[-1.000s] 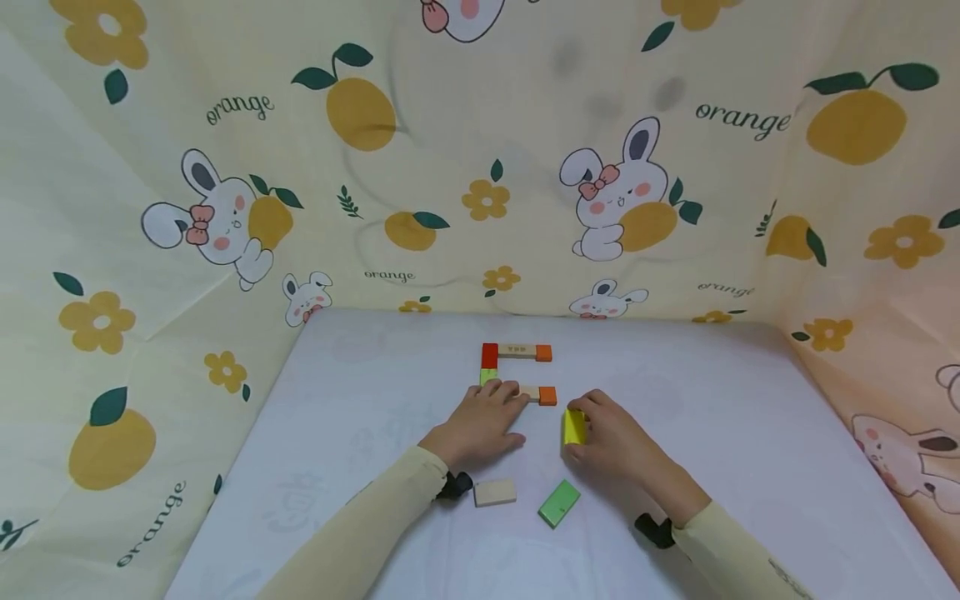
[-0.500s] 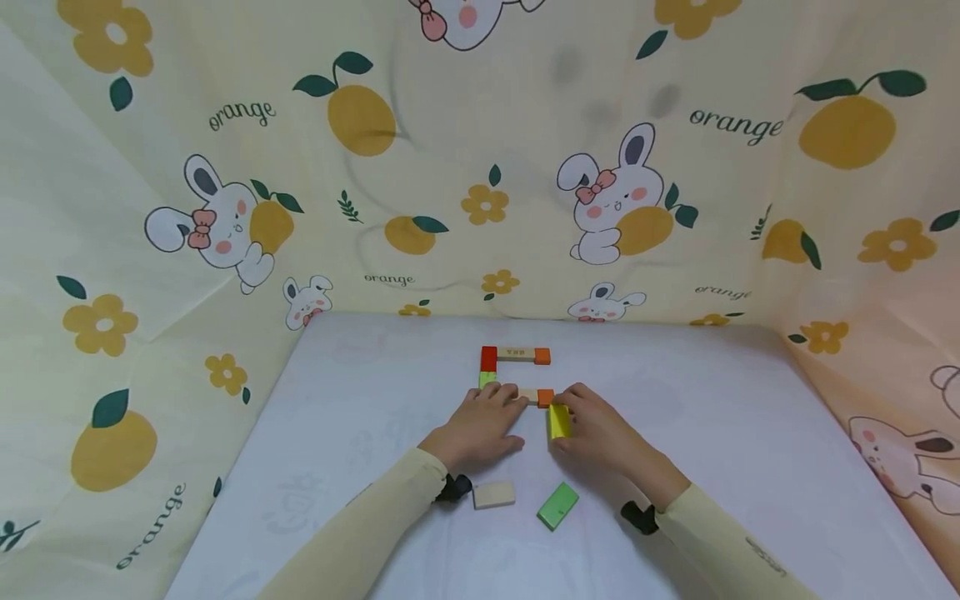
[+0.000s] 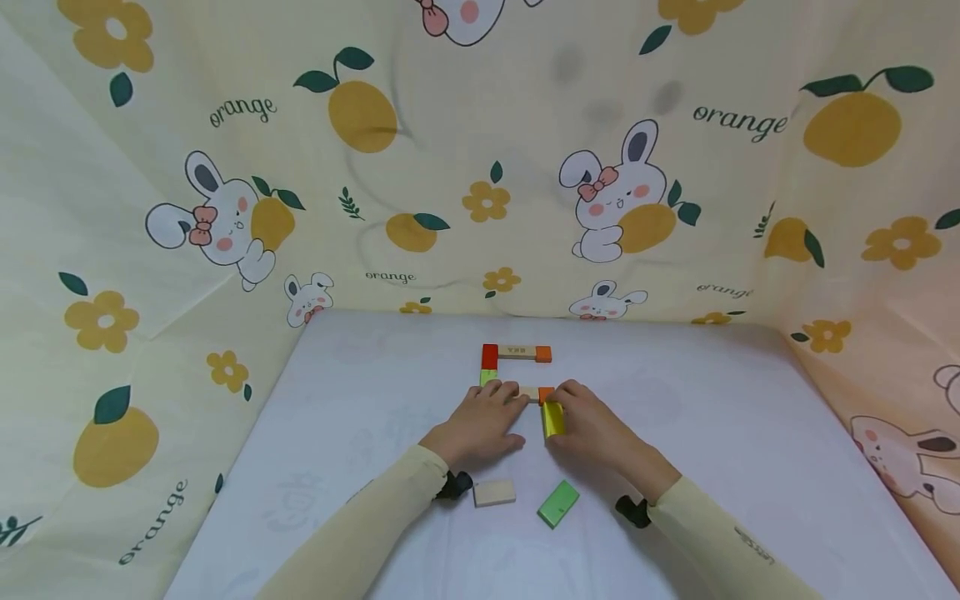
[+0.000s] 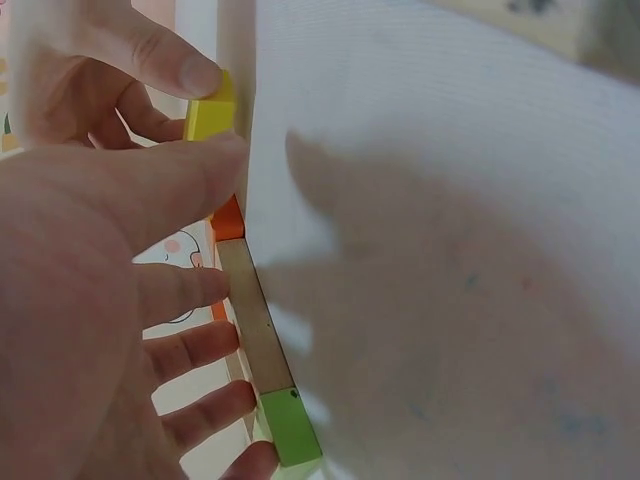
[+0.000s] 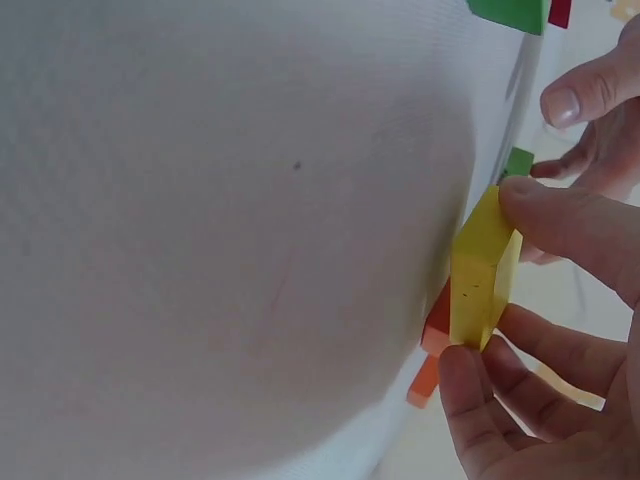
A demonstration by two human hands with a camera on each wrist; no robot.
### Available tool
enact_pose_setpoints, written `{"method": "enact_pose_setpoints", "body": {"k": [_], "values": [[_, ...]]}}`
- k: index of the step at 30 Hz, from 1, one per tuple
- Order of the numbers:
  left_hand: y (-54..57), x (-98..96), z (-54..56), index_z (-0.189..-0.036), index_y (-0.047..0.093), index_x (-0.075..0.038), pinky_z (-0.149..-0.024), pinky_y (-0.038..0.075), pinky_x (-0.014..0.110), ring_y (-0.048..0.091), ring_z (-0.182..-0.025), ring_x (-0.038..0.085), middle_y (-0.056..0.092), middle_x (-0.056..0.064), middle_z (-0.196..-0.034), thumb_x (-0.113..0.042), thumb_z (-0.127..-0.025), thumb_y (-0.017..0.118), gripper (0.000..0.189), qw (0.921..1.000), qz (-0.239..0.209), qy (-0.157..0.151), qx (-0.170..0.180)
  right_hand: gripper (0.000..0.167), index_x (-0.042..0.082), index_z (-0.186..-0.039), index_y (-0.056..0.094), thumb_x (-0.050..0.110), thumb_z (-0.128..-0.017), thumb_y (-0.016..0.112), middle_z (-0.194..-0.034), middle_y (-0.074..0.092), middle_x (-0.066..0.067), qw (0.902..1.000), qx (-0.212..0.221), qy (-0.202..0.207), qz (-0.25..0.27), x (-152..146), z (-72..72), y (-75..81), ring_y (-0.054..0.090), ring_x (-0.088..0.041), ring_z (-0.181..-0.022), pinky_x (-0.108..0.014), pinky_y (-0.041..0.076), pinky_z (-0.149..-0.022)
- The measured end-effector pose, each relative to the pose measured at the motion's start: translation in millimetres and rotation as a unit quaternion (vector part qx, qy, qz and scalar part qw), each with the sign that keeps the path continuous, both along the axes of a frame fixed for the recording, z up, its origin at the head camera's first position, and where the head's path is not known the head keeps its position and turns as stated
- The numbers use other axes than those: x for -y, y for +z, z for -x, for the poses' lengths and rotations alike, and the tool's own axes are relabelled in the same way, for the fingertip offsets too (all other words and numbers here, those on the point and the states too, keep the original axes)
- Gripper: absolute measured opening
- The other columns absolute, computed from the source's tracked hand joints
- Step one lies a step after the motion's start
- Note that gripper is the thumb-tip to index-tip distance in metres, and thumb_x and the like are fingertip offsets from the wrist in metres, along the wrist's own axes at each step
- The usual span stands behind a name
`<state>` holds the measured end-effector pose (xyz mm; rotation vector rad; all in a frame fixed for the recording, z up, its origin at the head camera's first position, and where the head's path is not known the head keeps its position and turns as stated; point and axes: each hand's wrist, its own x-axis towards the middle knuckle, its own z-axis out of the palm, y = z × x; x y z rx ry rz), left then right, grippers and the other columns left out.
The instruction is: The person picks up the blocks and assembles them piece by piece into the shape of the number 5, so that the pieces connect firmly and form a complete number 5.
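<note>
My right hand [image 3: 596, 425] pinches a yellow block [image 3: 553, 419] between thumb and fingertips, its far end right at an orange block [image 3: 546, 395]. That orange block ends a near row with a plain wooden block [image 4: 257, 315] and a light green block [image 4: 291, 428]. Over this row lies my left hand [image 3: 483, 421], fingers spread, fingertips against the wooden and green blocks and partly hiding them in the head view. Behind, a red block [image 3: 489, 356] joins the green one to a far row: a wooden block [image 3: 517, 352] with dark marks, then another orange block [image 3: 543, 354].
Two loose blocks lie nearer the body on the white tabletop [image 3: 360, 517]: a plain wooden block [image 3: 494, 492] and a green block [image 3: 559, 504] set at an angle. A cloth backdrop [image 3: 450, 167] printed with rabbits and oranges rises behind the table and along both sides.
My right hand has slid left with the yellow block, bringing it from apart to right at the near orange block. The left hand has stayed in place.
</note>
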<state>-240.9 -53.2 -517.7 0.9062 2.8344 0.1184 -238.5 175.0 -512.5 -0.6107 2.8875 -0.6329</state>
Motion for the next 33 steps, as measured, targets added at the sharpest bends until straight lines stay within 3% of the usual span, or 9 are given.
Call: {"method": "enact_pose_setpoints", "body": {"k": [18,33], "values": [[0.2,-1.2,3.1,-0.168,0.044,-0.024,-0.125,0.032,0.056,0.033,-0.156,0.029,0.037,0.002,-0.171,-0.055,-0.106,0.065,0.073,1.0000,0.006,0.002,0.006,0.064,0.005,-0.141,0.067,0.017,-0.085,0.095,-0.136,0.060,-0.012,0.9999,0.006,-0.005,-0.011,2.4,4.1,-1.9,0.061,-0.029,-0.118,-0.049,0.057,-0.105],[-2.1,-1.1,2.9,-0.168,0.043,-0.025,-0.125,0.032,0.055,0.032,-0.156,0.029,0.036,0.002,-0.172,-0.057,-0.106,0.065,0.074,0.9998,0.013,0.006,0.010,0.062,0.004,-0.140,0.068,0.016,-0.085,0.095,-0.131,0.059,-0.013,0.9999,0.013,-0.003,0.003,2.3,2.6,-3.3,0.061,-0.027,-0.111,-0.048,0.058,-0.102]]}}
